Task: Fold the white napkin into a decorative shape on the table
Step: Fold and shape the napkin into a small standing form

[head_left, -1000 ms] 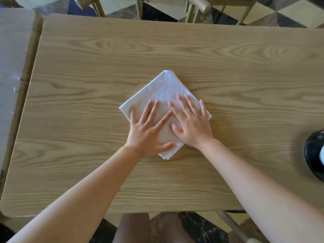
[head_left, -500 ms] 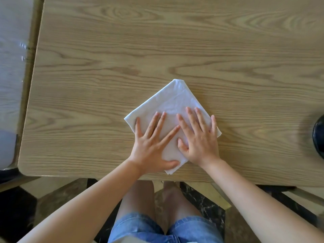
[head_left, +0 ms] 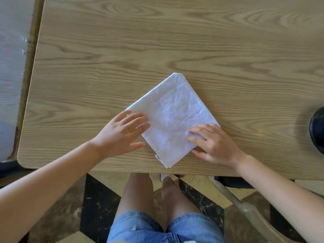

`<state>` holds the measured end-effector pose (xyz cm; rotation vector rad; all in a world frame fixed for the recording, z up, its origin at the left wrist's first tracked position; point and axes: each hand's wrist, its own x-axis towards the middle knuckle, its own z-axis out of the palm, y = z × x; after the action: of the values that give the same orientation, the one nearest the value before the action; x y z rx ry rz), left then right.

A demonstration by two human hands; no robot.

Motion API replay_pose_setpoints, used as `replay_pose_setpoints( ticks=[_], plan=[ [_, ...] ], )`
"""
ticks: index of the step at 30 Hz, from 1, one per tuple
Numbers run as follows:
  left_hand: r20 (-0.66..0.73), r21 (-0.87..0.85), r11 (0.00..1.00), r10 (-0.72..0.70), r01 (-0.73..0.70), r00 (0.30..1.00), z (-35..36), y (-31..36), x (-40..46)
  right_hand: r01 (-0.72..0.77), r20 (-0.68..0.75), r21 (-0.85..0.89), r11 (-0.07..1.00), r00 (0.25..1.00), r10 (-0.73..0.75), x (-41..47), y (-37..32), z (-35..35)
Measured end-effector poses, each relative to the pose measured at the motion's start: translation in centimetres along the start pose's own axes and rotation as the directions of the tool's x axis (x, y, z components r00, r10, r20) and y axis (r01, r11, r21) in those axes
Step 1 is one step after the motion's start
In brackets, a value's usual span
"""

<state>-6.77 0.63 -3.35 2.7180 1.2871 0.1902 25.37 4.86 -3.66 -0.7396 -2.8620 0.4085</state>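
STEP: crease the folded white napkin point(head_left: 172, 118); press evenly, keeping layered edges aligned | LOCATION: diamond-wise on table point(head_left: 122, 50), near front edge | LEFT: left hand point(head_left: 121, 133) flat, fingers spread on left corner, gripping nothing | RIGHT: right hand point(head_left: 213, 143) flat, fingertips pinning right corner

Dark round object point(head_left: 318, 129) at table's right edge

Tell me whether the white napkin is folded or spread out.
Folded. The white napkin lies flat as a compact diamond on the table, with stacked layer edges showing at its near corner.
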Motion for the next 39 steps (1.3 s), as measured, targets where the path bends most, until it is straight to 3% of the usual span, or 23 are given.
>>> replay_pose_setpoints(
  ticks=[3,8,15,22,31,33,35,39],
  plan=[
    [-0.055,0.031,0.986,0.162,-0.161,0.985,-0.4,-0.3,1.5,0.131,0.022,-0.095,0.987,0.991,-0.129,0.5,0.6,-0.3],
    [0.033,0.126,0.927,0.353,-0.354,0.935,-0.3,-0.3,2.6,0.300,0.050,-0.152,0.942,0.954,-0.296,0.6,1.4,-0.4],
    [0.059,0.101,0.903,0.414,-0.418,0.909,-0.2,-0.5,3.5,0.217,-0.002,-0.173,0.961,0.975,-0.221,1.8,0.9,-0.1],
    [-0.066,-0.094,0.984,0.149,-0.155,0.987,0.2,0.8,3.7,-0.016,-0.112,-0.042,0.999,0.994,0.011,2.0,-0.4,0.2],
    [-0.130,-0.359,0.925,-0.180,0.123,0.975,-0.8,1.0,1.9,-0.232,-0.234,0.232,0.945,0.929,0.285,1.3,-0.3,-1.1],
    [-0.156,-0.459,0.856,-0.343,0.239,0.926,-1.4,1.1,2.5,-0.322,-0.267,0.414,0.851,0.851,0.452,2.0,-0.7,-1.4],
    [-0.208,-0.556,0.769,-0.496,0.316,0.843,-2.1,1.0,3.7,-0.413,-0.274,0.557,0.721,0.728,0.629,3.1,-0.8,-1.8],
    [-0.263,-0.549,0.737,-0.600,0.394,0.755,-2.6,0.4,6.5,-0.538,-0.293,0.636,0.554,0.495,0.818,5.4,-0.3,-1.7]
  ],
)
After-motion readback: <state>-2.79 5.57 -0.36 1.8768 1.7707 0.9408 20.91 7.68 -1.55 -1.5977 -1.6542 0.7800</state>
